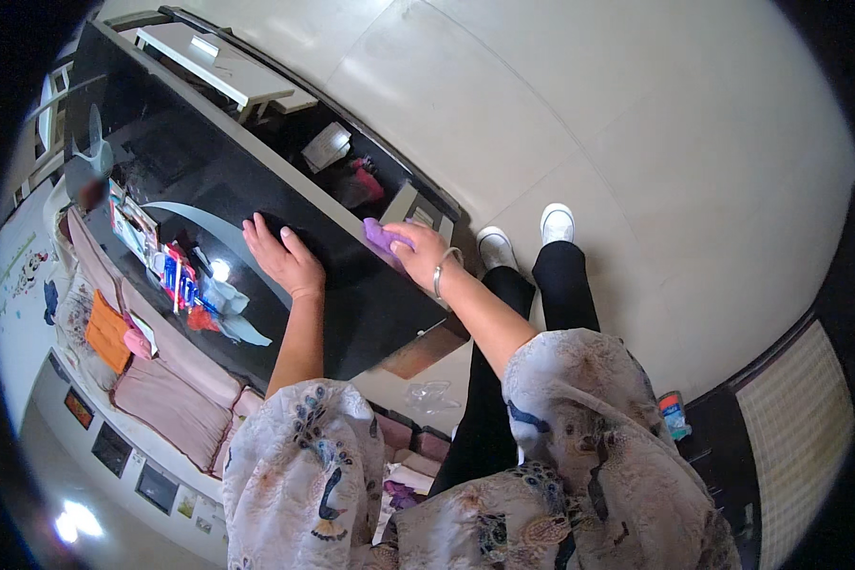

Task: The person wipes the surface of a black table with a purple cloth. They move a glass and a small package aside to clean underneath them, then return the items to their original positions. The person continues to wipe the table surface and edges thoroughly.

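A purple cloth [387,237] is bunched under the fingers of my right hand [418,252], against the pale front edge of a glossy black coffee table [351,313]. That wrist wears a metal bangle. My left hand [285,258] lies on the dark tabletop with its fingers stretched out, holding nothing. Beyond its fingertips a pale curved pattern runs across the glass. Farther left on the top sit several blue-and-white packets [178,275], a crumpled clear plastic bag [224,301] and a flat colourful box [133,223].
Under the tabletop an open shelf holds white papers [327,147] and a pink item [366,179]. A pink sofa [176,399] with an orange cushion [107,332] stands along the left. Tiled floor [636,142] spreads to the right. A blue-and-red container [674,415] stands at the lower right.
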Motion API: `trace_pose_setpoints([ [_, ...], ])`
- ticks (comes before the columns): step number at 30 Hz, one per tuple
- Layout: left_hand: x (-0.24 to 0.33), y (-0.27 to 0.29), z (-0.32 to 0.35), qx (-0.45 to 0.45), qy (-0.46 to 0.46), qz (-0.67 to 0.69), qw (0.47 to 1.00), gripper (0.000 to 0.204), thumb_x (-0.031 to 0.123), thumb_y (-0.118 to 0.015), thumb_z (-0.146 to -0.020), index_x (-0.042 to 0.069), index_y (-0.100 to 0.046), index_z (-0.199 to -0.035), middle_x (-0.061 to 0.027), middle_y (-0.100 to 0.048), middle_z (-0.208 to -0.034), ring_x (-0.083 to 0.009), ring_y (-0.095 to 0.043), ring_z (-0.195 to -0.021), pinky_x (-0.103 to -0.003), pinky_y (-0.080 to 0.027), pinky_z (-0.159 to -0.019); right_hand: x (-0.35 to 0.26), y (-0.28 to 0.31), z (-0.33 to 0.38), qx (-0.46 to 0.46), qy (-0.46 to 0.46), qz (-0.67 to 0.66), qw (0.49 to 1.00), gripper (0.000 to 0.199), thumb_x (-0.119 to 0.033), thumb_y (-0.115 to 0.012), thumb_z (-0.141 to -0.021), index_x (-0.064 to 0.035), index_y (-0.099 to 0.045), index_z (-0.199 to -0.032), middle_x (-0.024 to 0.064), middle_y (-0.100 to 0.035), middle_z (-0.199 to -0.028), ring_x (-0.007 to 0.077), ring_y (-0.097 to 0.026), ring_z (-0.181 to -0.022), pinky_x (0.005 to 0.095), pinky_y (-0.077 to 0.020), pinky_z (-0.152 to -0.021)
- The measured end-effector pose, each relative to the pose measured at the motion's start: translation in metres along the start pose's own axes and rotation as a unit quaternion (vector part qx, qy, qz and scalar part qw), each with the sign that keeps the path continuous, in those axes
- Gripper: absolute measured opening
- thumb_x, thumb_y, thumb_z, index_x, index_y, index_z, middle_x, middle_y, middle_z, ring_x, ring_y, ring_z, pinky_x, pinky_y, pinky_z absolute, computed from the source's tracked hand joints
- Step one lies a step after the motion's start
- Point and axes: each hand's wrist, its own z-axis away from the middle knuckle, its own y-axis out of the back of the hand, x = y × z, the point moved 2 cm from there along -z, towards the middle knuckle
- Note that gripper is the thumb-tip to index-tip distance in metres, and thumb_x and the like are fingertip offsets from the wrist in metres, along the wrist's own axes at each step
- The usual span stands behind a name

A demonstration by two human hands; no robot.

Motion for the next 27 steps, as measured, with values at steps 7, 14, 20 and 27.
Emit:
trace_pose_setpoints([
  [7,-0.003,0.003,0.000,-0.008,0.013,-0.005,1.000,0.052,0.022,-0.046,-0.093,0.000,-0.041,-0.140,-0.0264,-0.036,-0.147,-0.0419,-0.031,-0.138,-0.047,-0.021,-0.115,0.029,0.049,0.116,-0.021,0.001,0.077,0.997,0.029,-0.002,-0.060,-0.083,-0.0063,-0.064,-0.111,0.0154,-0.062,-0.102,0.0351,-0.060,-0.094,0.0417,-0.0480,-0.087],
  [14,0.002,-0.003,-0.002,-0.011,0.009,0.005,1.000,0.052,0.023,-0.045,-0.093,0.000,-0.041,-0.140,-0.0266,-0.036,-0.147,-0.0423,-0.031,-0.137,-0.047,-0.020,-0.116,-0.004,0.016,0.029,-0.025,0.071,0.068,0.995,0.027,-0.004,-0.060,-0.084,-0.0129,-0.065,-0.109,0.0140,-0.063,-0.100,0.0348,-0.059,-0.095,0.0415,-0.0482,-0.087],
  [20,0.000,0.001,-0.001,-0.007,0.013,-0.007,1.000,0.053,0.023,-0.046,-0.093,0.000,-0.040,-0.141,-0.0263,-0.035,-0.147,-0.0425,-0.031,-0.137,-0.048,-0.020,-0.115,0.025,0.046,0.106,-0.067,-0.018,0.054,0.996,0.030,-0.005,-0.057,-0.086,-0.0137,-0.063,-0.115,0.0147,-0.062,-0.102,0.0351,-0.058,-0.097,0.0430,-0.0467,-0.089],
  [27,-0.001,-0.001,0.001,-0.012,0.010,0.001,1.000,0.053,0.022,-0.046,-0.093,0.000,-0.040,-0.141,-0.0265,-0.035,-0.148,-0.0424,-0.030,-0.139,-0.048,-0.019,-0.116,0.002,0.013,0.012,-0.014,0.072,0.064,0.995,0.023,-0.005,-0.058,-0.085,-0.0092,-0.066,-0.107,0.0160,-0.064,-0.101,0.0342,-0.059,-0.098,0.0409,-0.0479,-0.089],
])
